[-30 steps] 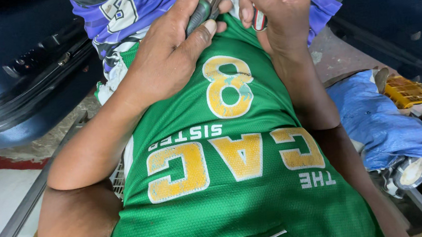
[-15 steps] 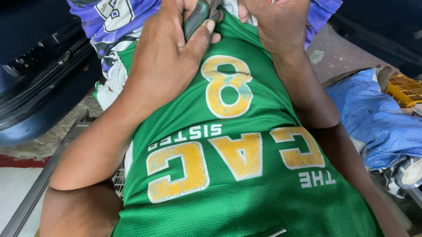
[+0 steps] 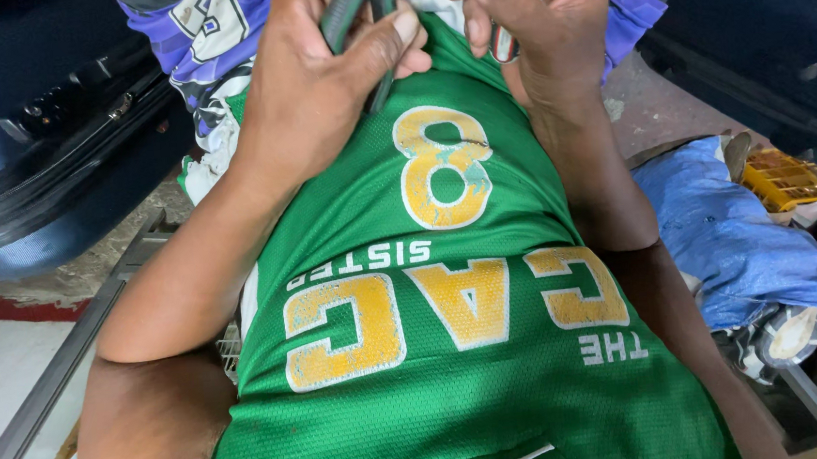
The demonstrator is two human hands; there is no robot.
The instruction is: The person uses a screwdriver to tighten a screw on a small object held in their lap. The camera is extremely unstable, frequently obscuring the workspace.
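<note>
Head view. The left hand (image 3: 315,86), upper centre of the frame, is clenched around a green-handled tool (image 3: 345,11) — apparently pliers, though the working end is cut off at the top edge. The right hand (image 3: 548,29), upper right of centre, grips a red-and-white item (image 3: 517,2) between thumb and fingers; its kind cannot be told. The two hands sit close together, just above a green mesh jersey (image 3: 457,352) with yellow lettering that fills the centre and bottom of the frame. A purple patterned garment (image 3: 208,27) shows upper left, behind the left hand. At right lies blue cloth (image 3: 729,233), with a yellow crate (image 3: 793,180) just beyond it. A dark curved panel (image 3: 25,172) occupies the left edge.
</note>
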